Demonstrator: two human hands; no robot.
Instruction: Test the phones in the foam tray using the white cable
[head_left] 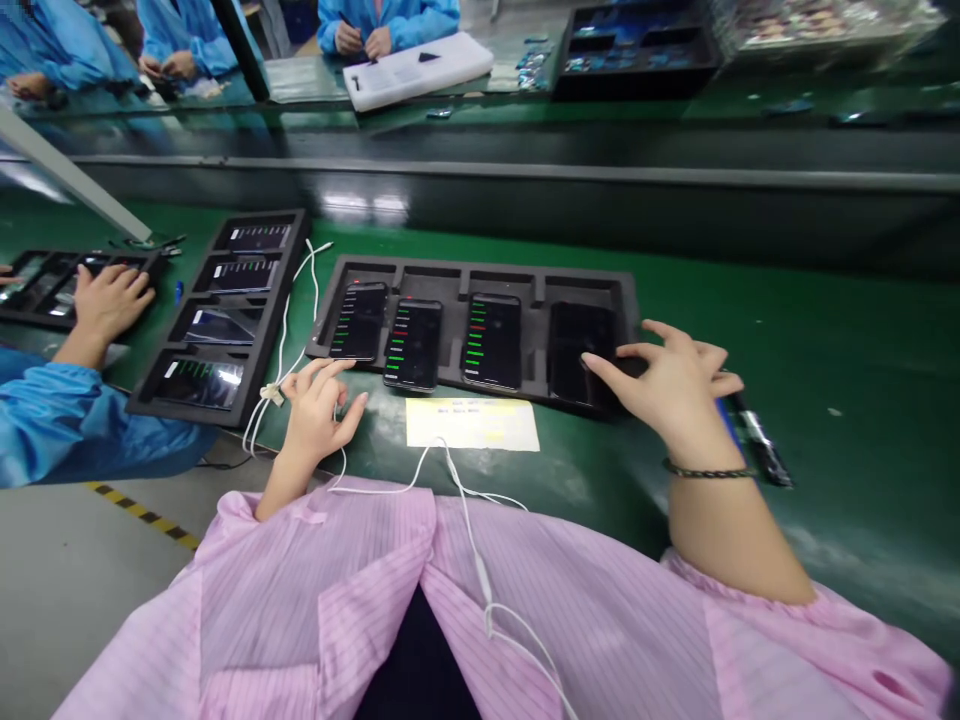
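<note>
A black foam tray in front of me holds several phones. Three of them, the leftmost phone, the second phone and the third phone, show rows of green text. At the tray's right end lies a phone with a dark screen. The thumb of my right hand rests on that screen, its other fingers spread over the tray's right edge, holding nothing. My left hand is at the tray's lower left corner, fingers apart and loosely bent, nothing held. Below the tray is a yellow and white paper label.
Left of my tray, a second tray of phones lies beside white cables. Another person's hand is over a further tray at far left. A black marker-like item lies right of my wrist. People in blue sit across the raised ledge.
</note>
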